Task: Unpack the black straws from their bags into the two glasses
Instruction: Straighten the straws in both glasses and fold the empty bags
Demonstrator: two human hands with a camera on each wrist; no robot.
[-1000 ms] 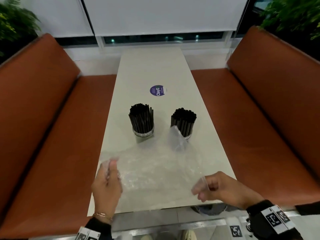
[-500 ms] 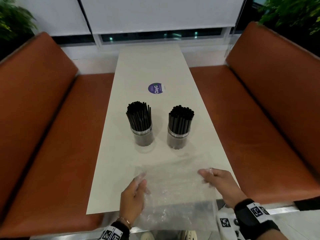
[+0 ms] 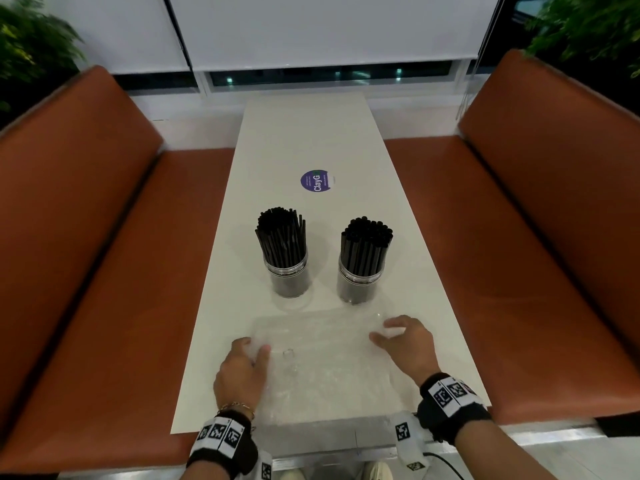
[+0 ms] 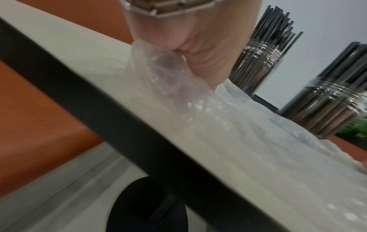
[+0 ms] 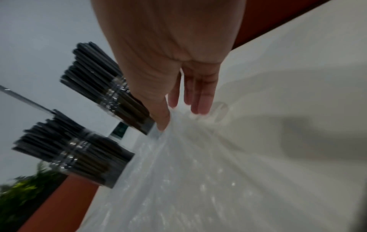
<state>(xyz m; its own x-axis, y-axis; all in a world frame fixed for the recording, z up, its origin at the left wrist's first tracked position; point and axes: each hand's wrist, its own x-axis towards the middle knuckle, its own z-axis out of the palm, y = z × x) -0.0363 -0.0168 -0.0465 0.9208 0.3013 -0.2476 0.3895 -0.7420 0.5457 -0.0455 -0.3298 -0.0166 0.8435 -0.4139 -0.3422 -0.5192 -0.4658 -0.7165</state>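
Straws already fill both glasses just beyond the limp, slippery empty bag on the counter, its near-left corner pinched by the left hand, right hand flat-fingered on its far-right edge.

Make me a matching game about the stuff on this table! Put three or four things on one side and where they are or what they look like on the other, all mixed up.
Things:
1. black straws
2. clear plastic bag
3. round purple sticker
4. left hand

Places or states:
A. lying empty and flat at the near end of the table
B. stuck on the tabletop beyond the two glasses
C. standing upright in the glasses
D. gripping the bag's left edge

Pairs: 1-C, 2-A, 3-B, 4-D
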